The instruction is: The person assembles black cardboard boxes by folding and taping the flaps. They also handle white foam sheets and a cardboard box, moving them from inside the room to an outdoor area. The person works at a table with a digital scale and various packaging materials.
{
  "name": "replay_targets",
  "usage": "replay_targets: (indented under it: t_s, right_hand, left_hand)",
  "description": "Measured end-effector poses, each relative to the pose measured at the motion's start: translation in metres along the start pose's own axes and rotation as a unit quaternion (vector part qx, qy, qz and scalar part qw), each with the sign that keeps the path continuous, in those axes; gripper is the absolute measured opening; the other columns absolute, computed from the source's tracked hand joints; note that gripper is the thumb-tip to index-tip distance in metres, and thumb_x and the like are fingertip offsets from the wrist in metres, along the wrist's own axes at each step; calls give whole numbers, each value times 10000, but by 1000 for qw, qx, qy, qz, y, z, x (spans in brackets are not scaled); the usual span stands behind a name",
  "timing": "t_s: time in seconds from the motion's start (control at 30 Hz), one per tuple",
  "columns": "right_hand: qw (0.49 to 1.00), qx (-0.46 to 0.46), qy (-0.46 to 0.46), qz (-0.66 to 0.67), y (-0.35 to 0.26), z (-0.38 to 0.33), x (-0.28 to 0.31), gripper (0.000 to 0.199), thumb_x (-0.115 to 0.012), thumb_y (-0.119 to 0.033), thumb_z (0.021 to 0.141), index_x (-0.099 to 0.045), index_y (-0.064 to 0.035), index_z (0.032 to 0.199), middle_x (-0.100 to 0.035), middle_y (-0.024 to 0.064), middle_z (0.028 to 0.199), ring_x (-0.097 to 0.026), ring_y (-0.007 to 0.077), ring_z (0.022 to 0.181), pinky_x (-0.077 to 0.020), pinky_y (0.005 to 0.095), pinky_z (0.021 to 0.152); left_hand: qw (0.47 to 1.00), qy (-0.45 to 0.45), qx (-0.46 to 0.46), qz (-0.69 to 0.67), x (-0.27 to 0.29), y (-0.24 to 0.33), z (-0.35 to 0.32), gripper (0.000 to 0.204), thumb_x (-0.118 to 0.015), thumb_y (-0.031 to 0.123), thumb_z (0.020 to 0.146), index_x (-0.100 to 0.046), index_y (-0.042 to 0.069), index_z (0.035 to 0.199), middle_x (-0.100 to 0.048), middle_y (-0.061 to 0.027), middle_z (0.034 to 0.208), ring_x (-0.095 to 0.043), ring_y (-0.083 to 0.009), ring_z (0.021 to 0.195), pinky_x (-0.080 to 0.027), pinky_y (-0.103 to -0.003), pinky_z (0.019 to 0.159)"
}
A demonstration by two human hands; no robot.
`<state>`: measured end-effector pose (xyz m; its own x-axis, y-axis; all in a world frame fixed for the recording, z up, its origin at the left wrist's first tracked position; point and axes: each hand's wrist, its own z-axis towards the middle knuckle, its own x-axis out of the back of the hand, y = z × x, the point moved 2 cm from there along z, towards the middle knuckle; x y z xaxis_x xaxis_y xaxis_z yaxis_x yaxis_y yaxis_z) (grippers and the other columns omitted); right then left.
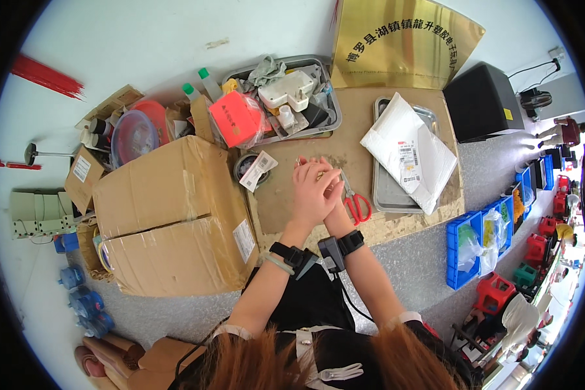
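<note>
forearms lowest in view; left hand point(313, 188) covers right hand point(335, 198), grip contents unseen; red scissors point(355, 203) touching—risk: nick.

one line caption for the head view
Both hands meet over a brown board, red scissors beside them, cardboard box at left.

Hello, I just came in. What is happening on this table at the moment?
A person sits at a worktable with both hands together over a brown board. The left hand lies over the right hand, working on something small that is too hidden to identify. Red-handled scissors lie just beside the hands. A large cardboard box stands to the left, and a metal tray holding a white padded envelope lies to the right.
</note>
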<state>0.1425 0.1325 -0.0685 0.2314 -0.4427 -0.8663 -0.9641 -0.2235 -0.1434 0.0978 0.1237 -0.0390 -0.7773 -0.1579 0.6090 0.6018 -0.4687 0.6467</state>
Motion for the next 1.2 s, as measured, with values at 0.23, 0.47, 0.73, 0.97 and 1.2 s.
replay_targets:
  t_s: [0.23, 0.47, 0.73, 0.97, 1.2]
  right_hand:
    - [999, -45, 19, -19, -5, -3, 52, 232, -475, -286, 867, -541, -64, 852, -574, 50, 804, -551, 174, 758, -462, 297, 671]
    - [993, -107, 42, 20, -35, 45, 79, 206, -503, -259, 852, -545, -58, 835, -574, 64, 785, -554, 203, 757, -473, 322, 665]
    - [994, -98, -49, 5, -104, 157, -42, 252, -509, -252, 853, -537, -14, 929, -546, 168, 902, -529, 286, 850, -472, 384, 715]
    - [998, -47, -1, -33, -124, 243, -71, 210, -530, -200, 846, -537, 9, 829, -539, 144, 778, -528, 268, 738, -489, 393, 686]
    - [986, -60, 88, -129, -133, 299, -63, 125, -573, 42, 748, -517, -20, 840, -520, 76, 809, -513, 206, 689, -473, 310, 588]
  left_hand:
    - [996, 66, 44, -40, -9, 0, -7, 187, -586, 115, 757, -577, 70, 938, -575, -83, 891, -515, -254, 884, -329, -375, 847]
    - [987, 90, 104, -79, 20, 17, -4, 148, -529, 9, 784, -574, 39, 922, -577, -104, 854, -536, -259, 820, -391, -343, 764]
    - [933, -109, 239, -245, 64, 29, -61, 121, -497, 2, 811, -580, 0, 901, -590, -111, 854, -568, -217, 785, -436, -273, 700]
    - [904, -123, 319, -258, 75, 13, -74, 108, -507, 17, 802, -580, 2, 881, -602, -121, 851, -573, -264, 784, -441, -311, 705]
    - [905, -141, 322, -240, 77, 2, -81, 118, -493, 7, 816, -576, 0, 899, -589, -114, 845, -566, -223, 776, -435, -284, 688]
